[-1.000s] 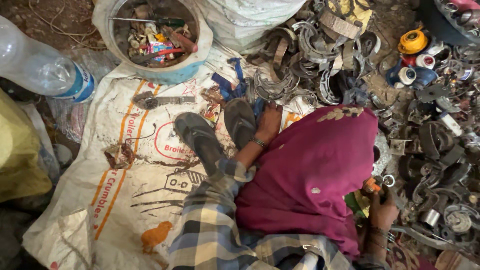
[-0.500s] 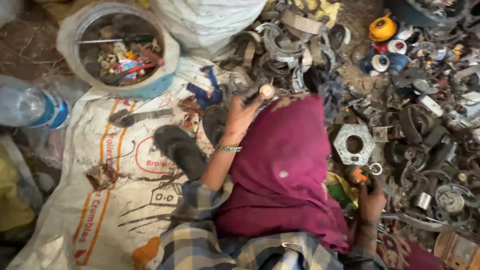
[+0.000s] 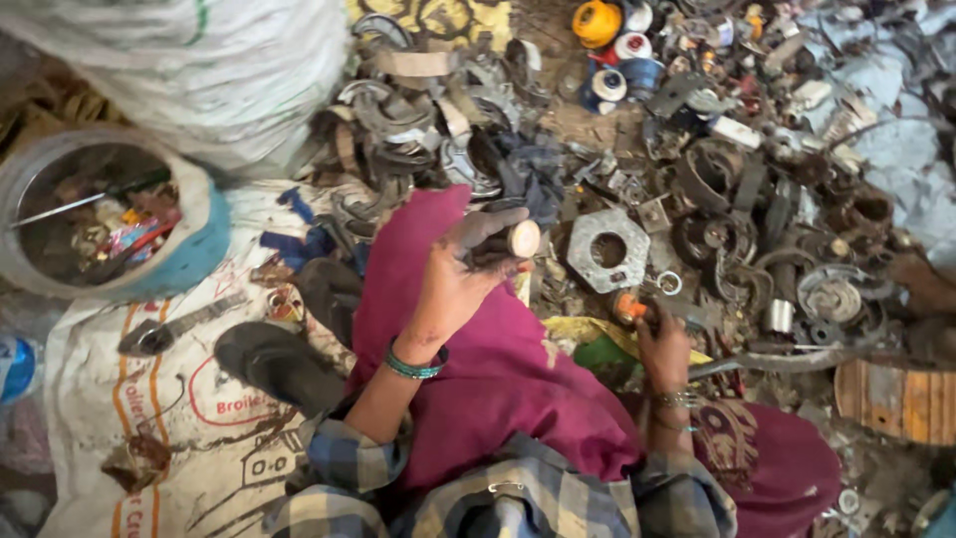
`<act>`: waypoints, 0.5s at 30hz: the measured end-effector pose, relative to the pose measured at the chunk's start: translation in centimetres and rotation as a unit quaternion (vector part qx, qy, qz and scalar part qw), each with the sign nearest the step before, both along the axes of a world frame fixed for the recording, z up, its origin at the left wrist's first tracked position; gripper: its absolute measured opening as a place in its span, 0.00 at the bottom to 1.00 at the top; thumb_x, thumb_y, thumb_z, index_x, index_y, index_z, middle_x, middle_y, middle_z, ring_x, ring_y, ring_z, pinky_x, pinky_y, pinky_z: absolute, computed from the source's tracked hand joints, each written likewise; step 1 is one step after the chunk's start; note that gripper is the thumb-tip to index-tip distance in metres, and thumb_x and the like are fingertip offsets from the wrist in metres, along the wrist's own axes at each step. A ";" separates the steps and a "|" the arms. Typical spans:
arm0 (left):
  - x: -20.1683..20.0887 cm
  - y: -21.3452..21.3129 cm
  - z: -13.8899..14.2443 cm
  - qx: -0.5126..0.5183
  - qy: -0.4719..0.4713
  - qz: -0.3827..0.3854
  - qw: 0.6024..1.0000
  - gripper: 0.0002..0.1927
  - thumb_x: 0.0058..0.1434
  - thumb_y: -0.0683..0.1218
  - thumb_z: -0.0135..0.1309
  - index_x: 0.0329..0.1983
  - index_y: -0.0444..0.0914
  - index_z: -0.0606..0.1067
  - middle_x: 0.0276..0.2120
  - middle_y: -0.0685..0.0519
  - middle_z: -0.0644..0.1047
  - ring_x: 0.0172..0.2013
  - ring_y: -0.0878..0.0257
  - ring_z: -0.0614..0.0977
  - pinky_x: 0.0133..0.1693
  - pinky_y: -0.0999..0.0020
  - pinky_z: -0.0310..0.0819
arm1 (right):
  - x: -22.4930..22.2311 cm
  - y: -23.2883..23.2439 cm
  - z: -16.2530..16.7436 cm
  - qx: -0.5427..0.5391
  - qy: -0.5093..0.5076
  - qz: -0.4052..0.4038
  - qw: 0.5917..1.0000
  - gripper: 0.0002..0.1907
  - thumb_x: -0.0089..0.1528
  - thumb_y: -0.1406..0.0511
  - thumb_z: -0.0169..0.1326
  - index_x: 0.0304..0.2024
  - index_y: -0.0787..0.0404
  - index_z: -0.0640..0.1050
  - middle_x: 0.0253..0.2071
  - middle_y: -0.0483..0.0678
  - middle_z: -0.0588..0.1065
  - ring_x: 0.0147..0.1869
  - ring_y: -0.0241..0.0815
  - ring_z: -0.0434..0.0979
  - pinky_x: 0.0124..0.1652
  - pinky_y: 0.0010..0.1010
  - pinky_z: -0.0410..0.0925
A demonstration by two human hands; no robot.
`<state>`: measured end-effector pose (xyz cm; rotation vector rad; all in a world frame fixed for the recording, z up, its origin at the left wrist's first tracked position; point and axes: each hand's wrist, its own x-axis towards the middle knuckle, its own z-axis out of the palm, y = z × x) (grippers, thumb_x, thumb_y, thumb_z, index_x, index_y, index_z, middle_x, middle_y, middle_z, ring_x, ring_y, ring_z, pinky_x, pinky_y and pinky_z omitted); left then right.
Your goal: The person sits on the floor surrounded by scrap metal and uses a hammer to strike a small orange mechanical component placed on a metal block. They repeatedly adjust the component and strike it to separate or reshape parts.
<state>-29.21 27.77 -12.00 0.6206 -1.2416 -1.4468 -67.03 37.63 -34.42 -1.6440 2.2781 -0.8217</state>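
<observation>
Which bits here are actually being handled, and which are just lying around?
In hand:
left hand grips a short dark cylinder with a pale end
right hand holds an orange-handled tool

Lying about:
hexagonal metal plate
blue tub of scraps
dark sandal
printed white sack
yellow spool

White sack (image 3: 199, 70) far left: cut off by top edge. Bucket (image 3: 194, 254): left rim cropped, contents too jumbled to sort. Left hand (image 3: 453, 284): fingers hide most of the dark cylinder (image 3: 503, 242). Right hand (image 3: 662, 349): orange-tipped piece (image 3: 629, 307) mostly hidden. Scrap heap (image 3: 757, 189): blurred far right.
</observation>
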 end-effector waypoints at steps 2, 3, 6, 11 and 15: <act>-1.5 0.5 -0.2 0.015 0.002 -0.023 1.000 0.25 0.62 0.30 0.59 0.62 0.34 0.73 0.50 0.52 0.81 0.48 0.64 0.86 0.52 0.68 0.85 | 0.2 -0.1 0.5 0.002 0.010 -0.004 1.000 0.25 0.61 0.62 0.62 0.60 0.60 0.76 0.45 0.62 0.77 0.47 0.62 0.79 0.45 0.49 0.72; -2.1 0.7 -0.3 -0.006 -0.010 -0.018 1.000 0.26 0.61 0.30 0.60 0.63 0.34 0.74 0.50 0.52 0.81 0.48 0.65 0.85 0.51 0.68 0.84 | 0.4 -0.1 1.0 0.003 0.026 -0.009 1.000 0.26 0.60 0.62 0.63 0.60 0.61 0.76 0.45 0.63 0.77 0.47 0.63 0.78 0.45 0.49 0.72; -4.1 1.5 -1.0 -0.035 -0.034 -0.018 0.999 0.27 0.60 0.29 0.63 0.63 0.34 0.74 0.50 0.53 0.79 0.49 0.65 0.83 0.51 0.68 0.84 | 1.0 0.3 3.2 -0.082 0.057 -0.001 0.995 0.25 0.60 0.65 0.62 0.60 0.62 0.77 0.49 0.64 0.77 0.49 0.65 0.77 0.47 0.49 0.71; -7.2 3.1 -2.3 0.056 -0.034 -0.078 0.995 0.30 0.59 0.29 0.62 0.65 0.35 0.72 0.50 0.51 0.81 0.49 0.65 0.83 0.52 0.69 0.83 | 2.9 1.9 8.3 -0.185 -0.194 -0.015 0.963 0.16 0.68 0.68 0.56 0.57 0.65 0.78 0.50 0.57 0.80 0.52 0.51 0.80 0.53 0.37 0.72; -9.5 4.5 -3.0 0.061 -0.037 -0.112 0.991 0.22 0.62 0.30 0.58 0.60 0.33 0.75 0.52 0.52 0.80 0.52 0.65 0.83 0.55 0.69 0.82 | 4.7 3.4 11.1 -0.169 -0.465 0.024 0.869 0.16 0.70 0.65 0.55 0.57 0.70 0.78 0.50 0.54 0.80 0.53 0.44 0.81 0.55 0.33 0.74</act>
